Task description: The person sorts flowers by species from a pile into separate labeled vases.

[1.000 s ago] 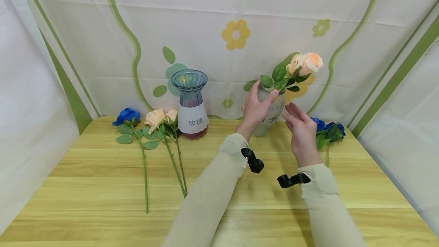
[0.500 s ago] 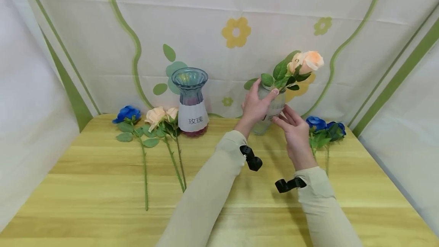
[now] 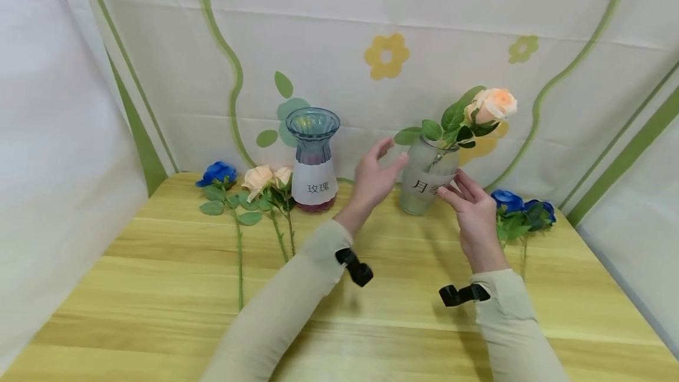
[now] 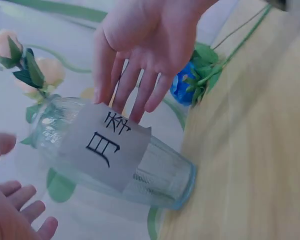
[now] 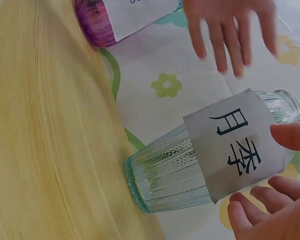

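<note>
Right now both hands hold nothing: the left hand (image 3: 373, 175) hangs just beside the glass vase (image 3: 426, 177) with fingers (image 4: 140, 90) straight and spread, apart from the glass, while the right hand (image 3: 472, 208) has relaxed fingertips (image 5: 290, 136) at the paper label (image 5: 237, 142), apparently just touching. One peach rose (image 3: 493, 105) already leans in that frosted, ribbed vase near the table's (image 3: 371, 323) back edge. Not yet placed, judging by the layout, are blue flowers (image 3: 522, 211) to its right and more stems (image 3: 249, 193) lying beside a second, tinted vase (image 3: 313, 158).
</note>
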A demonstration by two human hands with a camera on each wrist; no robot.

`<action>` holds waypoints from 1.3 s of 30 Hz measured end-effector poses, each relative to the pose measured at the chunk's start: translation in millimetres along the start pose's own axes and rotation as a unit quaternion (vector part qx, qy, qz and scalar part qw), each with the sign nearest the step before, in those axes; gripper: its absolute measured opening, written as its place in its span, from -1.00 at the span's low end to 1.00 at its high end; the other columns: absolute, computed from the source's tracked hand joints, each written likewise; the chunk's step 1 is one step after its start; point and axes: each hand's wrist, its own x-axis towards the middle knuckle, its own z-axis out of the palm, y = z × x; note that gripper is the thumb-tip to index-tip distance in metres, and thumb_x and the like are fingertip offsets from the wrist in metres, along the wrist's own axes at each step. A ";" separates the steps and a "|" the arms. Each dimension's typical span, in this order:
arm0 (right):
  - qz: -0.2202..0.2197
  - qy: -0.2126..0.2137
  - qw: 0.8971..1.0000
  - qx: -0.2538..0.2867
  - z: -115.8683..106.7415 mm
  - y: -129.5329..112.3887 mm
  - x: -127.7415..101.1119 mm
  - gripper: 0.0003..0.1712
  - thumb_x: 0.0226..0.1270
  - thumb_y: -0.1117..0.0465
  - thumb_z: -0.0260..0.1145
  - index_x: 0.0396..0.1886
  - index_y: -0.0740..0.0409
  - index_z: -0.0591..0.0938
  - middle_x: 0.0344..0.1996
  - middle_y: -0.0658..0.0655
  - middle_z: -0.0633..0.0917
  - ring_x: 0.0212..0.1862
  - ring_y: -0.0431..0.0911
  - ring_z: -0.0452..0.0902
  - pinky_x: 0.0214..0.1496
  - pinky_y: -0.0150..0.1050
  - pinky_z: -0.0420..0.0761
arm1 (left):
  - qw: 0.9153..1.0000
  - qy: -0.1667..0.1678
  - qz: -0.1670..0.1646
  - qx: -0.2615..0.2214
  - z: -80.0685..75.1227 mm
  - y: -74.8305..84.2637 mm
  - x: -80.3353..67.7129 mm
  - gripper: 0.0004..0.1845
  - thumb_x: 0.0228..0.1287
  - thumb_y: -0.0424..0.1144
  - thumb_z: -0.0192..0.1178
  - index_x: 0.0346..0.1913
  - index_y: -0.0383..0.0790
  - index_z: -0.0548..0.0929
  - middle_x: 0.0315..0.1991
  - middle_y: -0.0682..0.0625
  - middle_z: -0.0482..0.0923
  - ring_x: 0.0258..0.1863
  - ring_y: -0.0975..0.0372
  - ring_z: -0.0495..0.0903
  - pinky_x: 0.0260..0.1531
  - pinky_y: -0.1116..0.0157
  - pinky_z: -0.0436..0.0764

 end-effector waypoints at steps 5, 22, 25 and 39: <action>0.004 -0.001 1.000 0.002 -7.4 0.8 -1.5 -0.11 0.52 0.17 0.40 0.71 -0.14 0.21 0.72 0.02 0.18 0.68 -0.02 0.23 0.62 -0.23 0.36 | 0.995 0.031 -0.008 -0.096 -38.5 -14.7 -25.5 -0.50 0.49 -0.09 0.32 0.42 -0.10 0.59 0.32 0.04 0.67 0.34 0.15 0.60 0.40 0.12 0.57; -0.002 -0.012 1.000 0.005 -10.0 0.0 -0.7 -0.10 0.53 0.16 0.40 0.72 -0.16 0.18 0.73 0.03 0.13 0.69 -0.02 0.21 0.61 -0.24 0.37 | 0.970 0.146 -0.109 -0.161 -148.1 -62.8 -93.6 -0.58 0.50 -0.22 0.33 0.32 -0.25 0.63 0.15 -0.07 0.73 -0.01 0.29 0.73 0.02 0.34 0.72; -0.002 -0.014 1.000 0.007 -9.8 -0.4 -0.3 -0.10 0.53 0.16 0.39 0.72 -0.16 0.17 0.74 0.03 0.12 0.69 -0.02 0.20 0.62 -0.23 0.35 | 0.971 0.156 -0.116 -0.140 -161.1 -70.0 -102.5 -0.58 0.50 -0.23 0.33 0.33 -0.24 0.63 0.17 -0.04 0.74 -0.04 0.38 0.73 0.01 0.37 0.72; 0.008 -0.016 1.000 0.011 -3.8 0.3 0.6 -0.14 0.56 0.20 0.34 0.72 -0.14 0.19 0.73 0.02 0.15 0.69 -0.08 0.20 0.66 -0.16 0.34 | 0.968 0.140 -0.177 -0.108 -180.9 -90.4 -107.3 -0.44 0.49 -0.31 0.31 0.47 -0.32 0.50 0.43 -0.26 0.55 -0.13 0.53 0.69 0.14 0.38 0.70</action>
